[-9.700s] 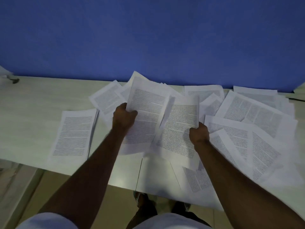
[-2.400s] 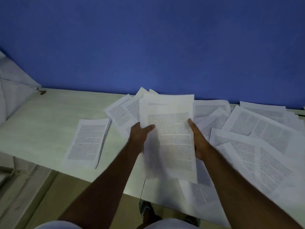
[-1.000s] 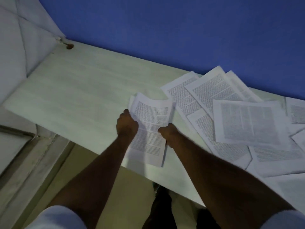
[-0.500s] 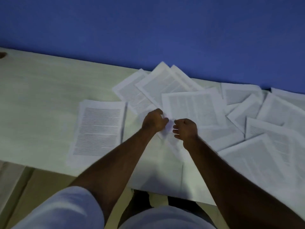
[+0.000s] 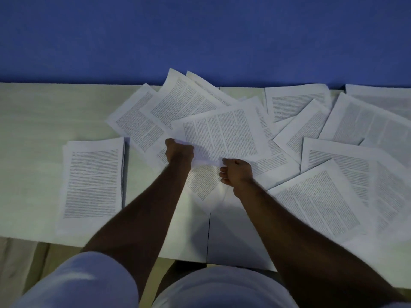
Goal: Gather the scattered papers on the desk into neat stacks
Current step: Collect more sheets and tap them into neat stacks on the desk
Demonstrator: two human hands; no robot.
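A neat stack of printed papers (image 5: 93,181) lies on the left of the pale desk (image 5: 33,130). Several loose printed sheets fan across the middle and right, overlapping one another. My left hand (image 5: 179,152) grips the near-left corner of a sideways two-column sheet (image 5: 224,134) that lies on top of the pile. My right hand (image 5: 236,172) is curled at the same sheet's near edge, and its thumb and fingers seem to pinch that edge. A smaller sheet (image 5: 201,182) shows between my wrists.
A blue wall (image 5: 200,36) rises right behind the desk's far edge. More sheets (image 5: 329,196) hang over the near edge on the right. A dark seam (image 5: 209,236) splits the desk in front of me. Bare desk surface lies left of the stack.
The bundle I held in both hands now lies on the left stack. Both hands have moved right to the scattered pile and taken hold of the sideways sheet's near edge.
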